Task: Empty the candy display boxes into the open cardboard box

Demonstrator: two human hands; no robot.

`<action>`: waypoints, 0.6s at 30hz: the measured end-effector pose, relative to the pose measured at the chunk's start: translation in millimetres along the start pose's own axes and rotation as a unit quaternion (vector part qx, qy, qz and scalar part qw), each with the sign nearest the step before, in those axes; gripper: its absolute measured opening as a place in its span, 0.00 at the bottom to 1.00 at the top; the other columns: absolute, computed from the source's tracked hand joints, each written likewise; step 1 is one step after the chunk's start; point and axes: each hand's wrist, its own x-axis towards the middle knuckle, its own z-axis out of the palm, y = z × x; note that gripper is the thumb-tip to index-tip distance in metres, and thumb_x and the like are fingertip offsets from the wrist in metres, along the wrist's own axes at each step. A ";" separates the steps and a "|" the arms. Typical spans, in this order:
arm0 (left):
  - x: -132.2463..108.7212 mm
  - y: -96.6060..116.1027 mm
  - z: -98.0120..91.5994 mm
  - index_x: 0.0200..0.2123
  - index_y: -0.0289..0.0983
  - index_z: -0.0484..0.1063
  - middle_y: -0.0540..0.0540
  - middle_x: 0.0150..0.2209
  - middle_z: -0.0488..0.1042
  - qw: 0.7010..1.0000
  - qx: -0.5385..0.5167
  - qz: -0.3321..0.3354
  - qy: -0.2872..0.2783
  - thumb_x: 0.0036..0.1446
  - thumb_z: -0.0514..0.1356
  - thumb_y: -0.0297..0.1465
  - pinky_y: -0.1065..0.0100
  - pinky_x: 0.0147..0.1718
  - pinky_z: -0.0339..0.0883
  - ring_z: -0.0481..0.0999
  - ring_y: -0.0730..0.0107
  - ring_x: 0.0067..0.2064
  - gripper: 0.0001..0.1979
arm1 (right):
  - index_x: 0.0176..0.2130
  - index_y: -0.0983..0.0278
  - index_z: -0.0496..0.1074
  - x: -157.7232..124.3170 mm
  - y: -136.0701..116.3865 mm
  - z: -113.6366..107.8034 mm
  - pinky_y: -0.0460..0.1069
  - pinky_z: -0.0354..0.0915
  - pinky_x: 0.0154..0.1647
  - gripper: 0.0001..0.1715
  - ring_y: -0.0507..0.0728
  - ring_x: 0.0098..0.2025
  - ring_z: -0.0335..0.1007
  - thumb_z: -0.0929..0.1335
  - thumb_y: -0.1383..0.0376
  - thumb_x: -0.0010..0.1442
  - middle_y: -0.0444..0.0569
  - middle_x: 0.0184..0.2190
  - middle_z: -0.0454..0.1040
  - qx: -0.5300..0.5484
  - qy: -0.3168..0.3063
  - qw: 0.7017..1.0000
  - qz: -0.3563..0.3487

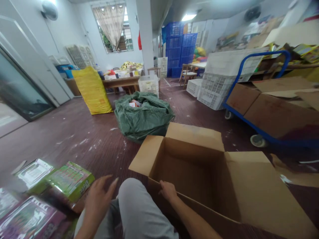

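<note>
An open cardboard box (189, 166) stands on the floor in front of me, its flaps spread out and its inside bare. My right hand (167, 190) rests on the box's near rim, fingers curled over the edge. My left hand (97, 198) hovers open, fingers spread, just right of a green packaged item (71, 181) at the lower left. More shiny packages, green (33, 172) and purple (30, 217), lie stacked beside it. My grey-trousered knee (136, 202) is between the two hands.
A green sack (143, 116) of goods sits behind the box, a yellow sack (92, 89) further left. A blue trolley (264, 109) loaded with flat cardboard stands at right, white crates (214, 89) beside it. Tables, blue crates and a pillar are at the back.
</note>
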 end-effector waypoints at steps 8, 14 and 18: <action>77.3 134.4 67.6 0.61 0.26 0.69 0.30 0.59 0.73 0.967 0.059 0.046 -0.242 0.66 0.58 0.44 0.61 0.59 0.64 0.72 0.49 0.60 0.30 | 0.51 0.61 0.79 -69.7 91.3 10.9 0.53 0.69 0.54 0.21 0.63 0.53 0.78 0.62 0.72 0.64 0.54 0.48 0.81 -0.047 0.037 0.994 0.087; 76.0 168.9 79.6 0.70 0.29 0.59 0.29 0.67 0.62 0.968 0.009 0.100 -0.229 0.62 0.59 0.54 0.56 0.64 0.60 0.65 0.44 0.66 0.44 | 0.51 0.60 0.80 -91.0 101.5 9.1 0.52 0.73 0.51 0.27 0.62 0.47 0.81 0.61 0.77 0.62 0.52 0.48 0.82 -0.087 0.112 0.988 0.064; 86.0 206.4 71.7 0.65 0.28 0.66 0.26 0.63 0.68 0.967 -0.002 0.063 -0.245 0.52 0.61 0.63 0.47 0.60 0.64 0.68 0.36 0.63 0.52 | 0.50 0.62 0.80 -120.8 111.7 -28.6 0.54 0.74 0.47 0.16 0.65 0.46 0.81 0.67 0.67 0.65 0.55 0.48 0.81 -0.140 0.141 0.979 0.052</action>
